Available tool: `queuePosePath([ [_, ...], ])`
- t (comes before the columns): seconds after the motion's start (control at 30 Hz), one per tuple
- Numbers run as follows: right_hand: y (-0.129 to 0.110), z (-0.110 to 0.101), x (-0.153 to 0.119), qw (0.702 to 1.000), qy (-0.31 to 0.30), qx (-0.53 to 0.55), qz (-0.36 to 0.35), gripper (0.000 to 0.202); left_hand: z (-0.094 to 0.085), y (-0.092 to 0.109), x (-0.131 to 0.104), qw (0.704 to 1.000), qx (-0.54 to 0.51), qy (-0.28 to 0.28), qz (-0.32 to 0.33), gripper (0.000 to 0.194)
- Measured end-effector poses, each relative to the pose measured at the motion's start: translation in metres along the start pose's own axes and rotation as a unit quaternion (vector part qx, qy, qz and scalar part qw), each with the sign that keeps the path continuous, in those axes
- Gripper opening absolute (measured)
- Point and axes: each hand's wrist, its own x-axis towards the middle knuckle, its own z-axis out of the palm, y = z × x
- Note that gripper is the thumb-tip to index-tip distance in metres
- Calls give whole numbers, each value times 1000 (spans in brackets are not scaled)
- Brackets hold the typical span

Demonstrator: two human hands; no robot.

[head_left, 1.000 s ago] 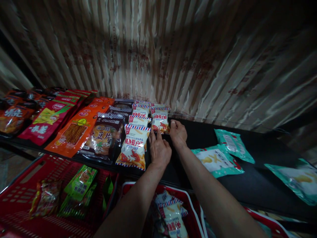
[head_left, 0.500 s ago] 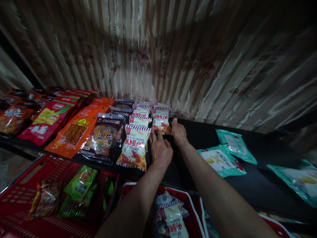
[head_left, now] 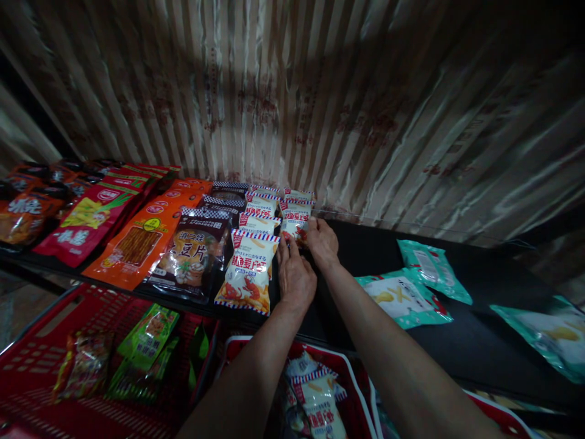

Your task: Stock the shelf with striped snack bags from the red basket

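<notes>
Two rows of white shrimp snack bags with red-and-blue striped ends lie on a black shelf (head_left: 475, 341). My left hand (head_left: 297, 274) is between the rows, its fingers stretched forward to the lower edge of the front snack bag (head_left: 295, 216) in the right row. Around that bag's lower right side, my right hand (head_left: 323, 241) is closed, partly covering it; some of its fingertips are hidden. Just left of my left hand lies the front snack bag of the left row (head_left: 247, 271), printed with a red shrimp.
Dark potato chip bags (head_left: 192, 256), orange packets (head_left: 137, 250) and pink packets (head_left: 86, 213) line the shelf leftward. Teal snack bags (head_left: 406, 296) lie scattered to the right. Below stand red baskets (head_left: 41, 360) holding packets. A pleated curtain (head_left: 274, 91) hangs behind.
My right hand has moved left and slightly down, from beside the bag's right edge onto its lower right part. My left hand has barely moved.
</notes>
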Motion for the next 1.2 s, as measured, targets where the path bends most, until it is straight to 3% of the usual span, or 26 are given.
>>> queuePosePath([
  [0.57,1,6,-4,999,17,30,-29,44,5,-5,3,1000,-6,-3,14,59],
  [0.77,7,1,-19,997,39,40,-51,45,0,-5,2,1000,11,-24,6,58],
  [0.87,13,-12,-48,985,73,109,-111,41,-4,-4,2,999,31,-37,14,57],
  [1.03,38,-41,-136,955,111,212,-178,29,-5,-3,2,998,52,-36,22,55],
  [1.1,55,-47,-170,958,93,195,-187,22,-6,-3,-1,998,50,-24,31,53],
  [1.2,77,-48,-204,968,-21,120,-221,18,-14,-1,-14,998,41,-13,51,48],
])
